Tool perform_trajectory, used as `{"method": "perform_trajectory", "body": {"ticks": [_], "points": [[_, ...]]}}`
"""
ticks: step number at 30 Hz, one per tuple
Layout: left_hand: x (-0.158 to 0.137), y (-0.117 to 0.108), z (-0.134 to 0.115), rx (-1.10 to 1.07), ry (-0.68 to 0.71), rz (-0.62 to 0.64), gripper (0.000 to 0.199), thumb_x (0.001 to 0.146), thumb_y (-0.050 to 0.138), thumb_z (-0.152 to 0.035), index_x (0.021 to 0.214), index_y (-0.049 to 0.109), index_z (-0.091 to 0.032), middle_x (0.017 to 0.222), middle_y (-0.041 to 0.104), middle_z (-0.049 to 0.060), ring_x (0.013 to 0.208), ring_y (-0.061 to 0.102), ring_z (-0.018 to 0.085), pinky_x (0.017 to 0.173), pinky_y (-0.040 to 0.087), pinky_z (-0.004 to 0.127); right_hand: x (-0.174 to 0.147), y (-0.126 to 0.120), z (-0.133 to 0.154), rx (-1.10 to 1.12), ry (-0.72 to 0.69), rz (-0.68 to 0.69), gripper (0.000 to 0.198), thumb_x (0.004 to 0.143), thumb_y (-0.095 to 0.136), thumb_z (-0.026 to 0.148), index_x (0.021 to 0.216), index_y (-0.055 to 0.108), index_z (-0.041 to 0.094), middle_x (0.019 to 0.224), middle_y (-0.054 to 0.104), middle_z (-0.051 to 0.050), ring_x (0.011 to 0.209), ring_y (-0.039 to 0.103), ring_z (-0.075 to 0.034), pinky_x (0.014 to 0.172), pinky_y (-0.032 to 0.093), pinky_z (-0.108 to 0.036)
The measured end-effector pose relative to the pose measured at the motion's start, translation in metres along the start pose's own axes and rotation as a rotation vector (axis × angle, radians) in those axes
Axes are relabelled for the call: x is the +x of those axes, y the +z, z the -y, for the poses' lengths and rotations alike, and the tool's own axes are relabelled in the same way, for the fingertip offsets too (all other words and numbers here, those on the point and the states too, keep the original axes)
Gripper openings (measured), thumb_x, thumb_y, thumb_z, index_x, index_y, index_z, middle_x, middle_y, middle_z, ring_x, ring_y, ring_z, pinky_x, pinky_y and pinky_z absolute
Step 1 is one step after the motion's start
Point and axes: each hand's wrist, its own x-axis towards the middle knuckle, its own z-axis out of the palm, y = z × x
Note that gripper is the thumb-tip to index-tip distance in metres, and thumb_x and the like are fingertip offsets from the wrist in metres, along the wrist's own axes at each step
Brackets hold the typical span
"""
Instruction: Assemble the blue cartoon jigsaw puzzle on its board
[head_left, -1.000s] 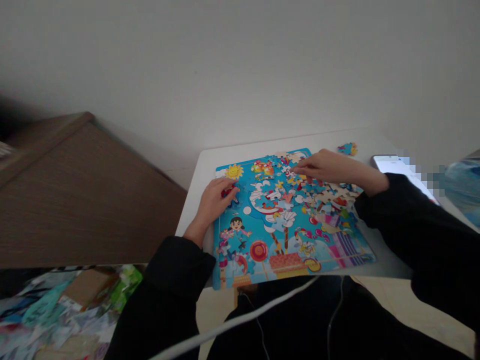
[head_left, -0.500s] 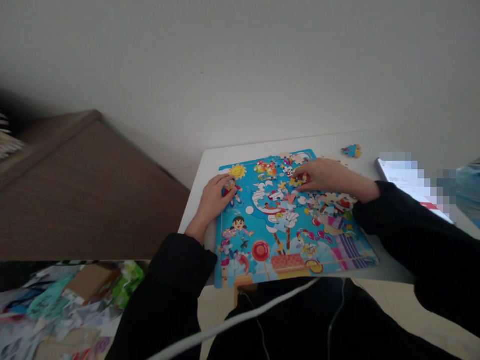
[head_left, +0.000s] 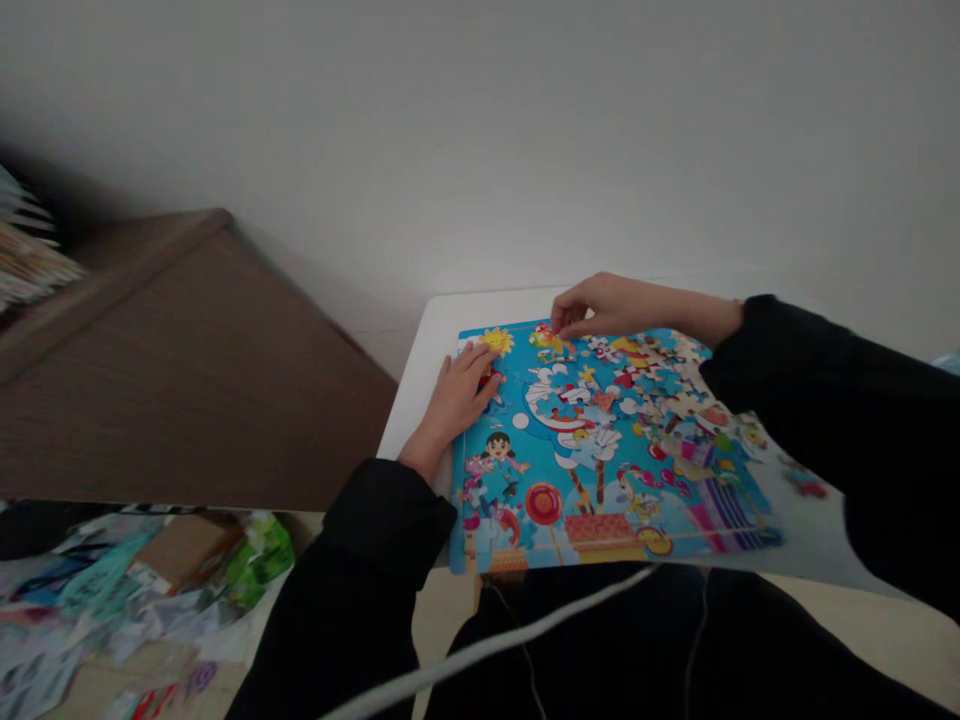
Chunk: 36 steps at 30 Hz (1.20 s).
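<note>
A bright blue cartoon jigsaw puzzle (head_left: 517,400) lies in its board on a white table, partly put together. My left hand (head_left: 459,392) rests flat on its upper left, fingers spread beside the yellow sun picture (head_left: 497,341) and partly covering a figure in red. At the top edge, my right hand (head_left: 596,303) has thumb and fingers pinched on a puzzle piece at the orange and yellow picture (head_left: 546,340); the fingers hide most of that piece. Several loose puzzle pieces (head_left: 660,385) are heaped on the board's right side, below my right wrist.
The white table (head_left: 442,315) stands against a grey wall. To the left is a brown wooden cabinet (head_left: 195,370), with bags and a cardboard box (head_left: 184,550) on the floor below. A white cable (head_left: 495,632) crosses in front of my lap. Blurred loose pieces (head_left: 806,480) lie right of the board.
My right hand has moved left and up, from the pieces right of centre to the picture at the top edge. My left hand's fingers have flattened and spread. The view has turned slightly left.
</note>
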Motion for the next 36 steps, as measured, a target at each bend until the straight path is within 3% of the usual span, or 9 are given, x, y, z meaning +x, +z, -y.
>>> {"method": "perform_trajectory", "body": {"ticks": [5, 10, 17, 22, 26, 36], "points": [[-0.001, -0.001, -0.002, -0.031, -0.016, 0.009, 0.039, 0.094, 0.042, -0.032, 0.131, 0.046, -0.018, 0.145, 0.045, 0.010, 0.142, 0.026, 0.025, 0.114, 0.021, 0.053, 0.073, 0.022, -0.007, 0.015, -0.084, 0.045, 0.022, 0.079, 0.058, 0.020, 0.095, 0.072, 0.015, 0.093, 0.073, -0.008, 0.078, 0.065, -0.016, 0.071, 0.048, -0.029], [-0.002, 0.001, -0.002, -0.049, -0.025, 0.010, 0.044, 0.094, 0.042, -0.032, 0.133, 0.040, -0.014, 0.145, 0.044, 0.015, 0.142, 0.027, 0.025, 0.115, 0.020, 0.051, 0.102, 0.047, -0.012, 0.151, -0.046, 0.050, 0.024, 0.074, 0.064, 0.020, 0.096, 0.071, 0.013, 0.087, 0.073, -0.008, 0.077, 0.065, -0.016, 0.072, 0.049, -0.029], [0.000, 0.001, -0.003, -0.030, 0.012, 0.022, 0.044, 0.095, 0.040, -0.031, 0.136, 0.040, -0.016, 0.146, 0.042, 0.012, 0.141, 0.027, 0.028, 0.113, 0.022, 0.054, 0.100, 0.051, -0.015, 0.132, -0.075, -0.019, 0.022, 0.070, 0.068, 0.023, 0.091, 0.072, 0.014, 0.089, 0.073, -0.008, 0.079, 0.065, -0.017, 0.075, 0.048, -0.030], [-0.001, 0.000, -0.003, 0.003, 0.021, 0.012, 0.043, 0.096, 0.039, -0.032, 0.136, 0.043, -0.019, 0.147, 0.041, 0.011, 0.140, 0.030, 0.029, 0.112, 0.024, 0.056, 0.089, 0.047, -0.010, 0.037, -0.016, -0.119, 0.022, 0.078, 0.063, 0.031, 0.091, 0.073, 0.017, 0.092, 0.073, -0.006, 0.080, 0.065, -0.016, 0.075, 0.046, -0.029], [-0.001, 0.000, -0.004, 0.012, 0.026, 0.015, 0.043, 0.096, 0.039, -0.033, 0.135, 0.043, -0.017, 0.147, 0.041, 0.012, 0.140, 0.030, 0.029, 0.112, 0.024, 0.055, 0.073, 0.048, -0.007, -0.101, 0.029, -0.089, 0.028, 0.076, 0.065, 0.038, 0.090, 0.074, 0.016, 0.084, 0.073, -0.007, 0.076, 0.064, -0.018, 0.072, 0.044, -0.030], [0.001, 0.002, -0.001, 0.038, 0.051, 0.023, 0.043, 0.096, 0.039, -0.032, 0.137, 0.042, -0.018, 0.145, 0.042, 0.013, 0.139, 0.030, 0.029, 0.112, 0.025, 0.052, 0.065, 0.058, -0.007, -0.225, 0.052, -0.109, 0.042, 0.078, 0.058, 0.050, 0.104, 0.072, 0.021, 0.097, 0.071, -0.007, 0.085, 0.063, -0.021, 0.071, 0.042, -0.032]]}}
